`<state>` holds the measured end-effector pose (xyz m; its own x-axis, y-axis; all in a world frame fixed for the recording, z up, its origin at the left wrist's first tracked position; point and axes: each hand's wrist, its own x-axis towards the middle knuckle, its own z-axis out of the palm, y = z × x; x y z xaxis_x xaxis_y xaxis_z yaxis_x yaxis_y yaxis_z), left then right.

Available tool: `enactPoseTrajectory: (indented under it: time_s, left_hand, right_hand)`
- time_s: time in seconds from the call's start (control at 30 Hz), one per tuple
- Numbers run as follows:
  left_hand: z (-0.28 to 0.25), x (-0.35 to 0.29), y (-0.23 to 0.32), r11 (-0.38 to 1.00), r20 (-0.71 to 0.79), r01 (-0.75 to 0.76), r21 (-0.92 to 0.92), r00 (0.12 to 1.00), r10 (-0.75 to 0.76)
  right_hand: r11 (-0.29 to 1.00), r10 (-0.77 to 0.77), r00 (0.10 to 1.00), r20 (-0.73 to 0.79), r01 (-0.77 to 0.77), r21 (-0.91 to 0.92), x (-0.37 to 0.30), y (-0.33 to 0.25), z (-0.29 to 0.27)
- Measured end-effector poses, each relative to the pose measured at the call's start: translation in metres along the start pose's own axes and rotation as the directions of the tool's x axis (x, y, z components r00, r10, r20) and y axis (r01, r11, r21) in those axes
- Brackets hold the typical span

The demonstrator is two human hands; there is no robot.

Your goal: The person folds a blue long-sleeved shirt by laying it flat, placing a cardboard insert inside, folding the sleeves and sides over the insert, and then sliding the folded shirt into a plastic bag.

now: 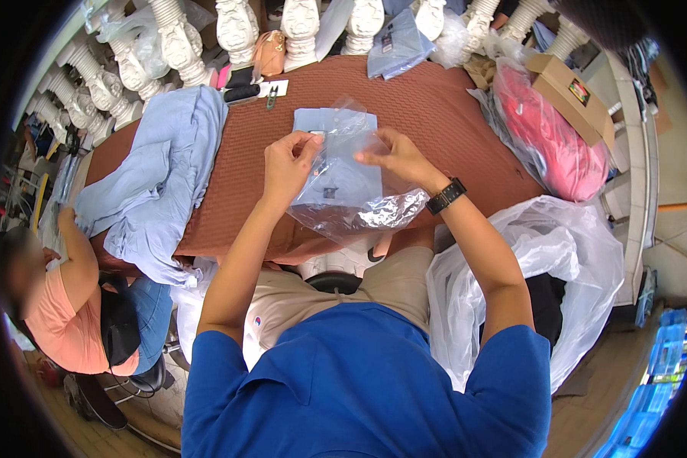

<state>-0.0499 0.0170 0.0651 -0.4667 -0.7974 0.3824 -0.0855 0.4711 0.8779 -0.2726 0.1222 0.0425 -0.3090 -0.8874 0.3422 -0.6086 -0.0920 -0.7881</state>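
Note:
In front of me, a folded light blue garment [349,174] lies flat, partly covered by a clear plastic bag [385,215] with a shiny, crumpled near side. A small dark mark shows on the cloth's near part. My left hand [288,166] is at the left edge of the bundle, thumb and fingertips pinched together on the film. On the opposite side, my right hand [404,162], with a dark watch on its wrist, grips the bag's film between thumb and curled fingers. The film is see-through, so its exact edges are hard to make out.
The brown-covered table [240,179] bears loose light blue garments [160,164], a packed garment [401,47], snips [272,97], a pink bundle in plastic [546,126] and a cardboard box [569,95]. White balusters [237,34] edge it. A co-worker [72,320] sits left; a large translucent bag [565,237] stands right.

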Motion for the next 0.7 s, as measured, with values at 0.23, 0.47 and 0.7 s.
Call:
enactPoseTrajectory:
  time_s: [0.23, 0.47, 0.7]
  left_hand:
    - [-0.033, 0.022, -0.039, 0.983, -0.032, 0.021, 0.181, 0.999, -0.016]
    - [-0.061, 0.055, -0.097, 0.859, 0.069, 0.425, -0.284, 0.903, -0.424]
    - [-0.098, 0.052, -0.118, 0.604, 0.481, 0.754, -0.257, 0.642, -0.597]
  right_hand:
    - [0.845, 0.255, 0.819, 0.515, -0.447, 0.293, 0.015, -0.018, 0.019]
    - [0.812, 0.302, 0.79, 0.533, -0.506, 0.291, 0.037, -0.011, 0.045]
    - [0.784, 0.339, 0.758, 0.557, -0.555, 0.278, 0.033, 0.022, 0.042]
